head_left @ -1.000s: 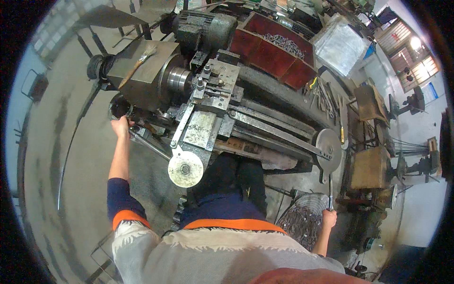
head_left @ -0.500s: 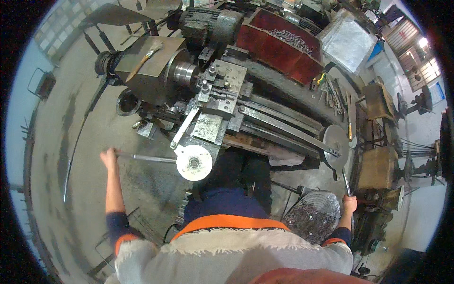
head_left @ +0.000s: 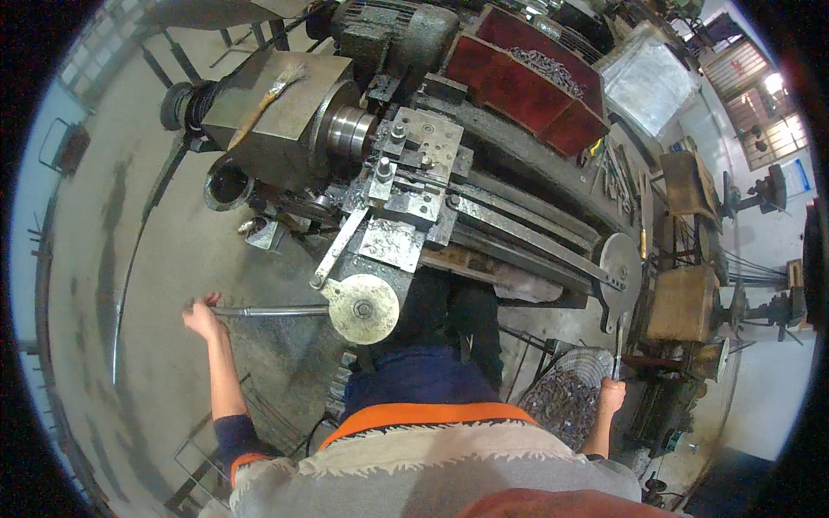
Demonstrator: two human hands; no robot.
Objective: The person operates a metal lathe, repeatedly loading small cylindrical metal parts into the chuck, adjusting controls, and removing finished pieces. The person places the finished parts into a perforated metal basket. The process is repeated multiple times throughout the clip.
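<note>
My left hand [head_left: 204, 319] is closed around the outer end of a metal lever [head_left: 272, 312]. This lever runs sideways into a pale round disc [head_left: 363, 308] at the front of a lathe. Low on the right, my right hand [head_left: 612, 395] grips another lever [head_left: 618, 345], which hangs from a larger grey disc [head_left: 620, 269]. A long flat bar [head_left: 527, 235] joins that disc to the tool carriage [head_left: 419, 186]. Beside the carriage is the shiny round chuck [head_left: 351, 131]. Any workpiece at the chuck is too small to make out.
A brush [head_left: 263, 108] lies on the headstock cover [head_left: 298, 82]. Behind the bed stand a motor [head_left: 393, 34] and a red bin [head_left: 518, 82] of small metal parts. A basket [head_left: 566, 388] of dark pieces sits near my right hand. Wrenches [head_left: 617, 177] lie at the far right.
The left lever's outer end has swung slightly toward me with my left hand. My right hand has moved left and nearer my body, swinging its lever. The whole view has shifted slightly.
</note>
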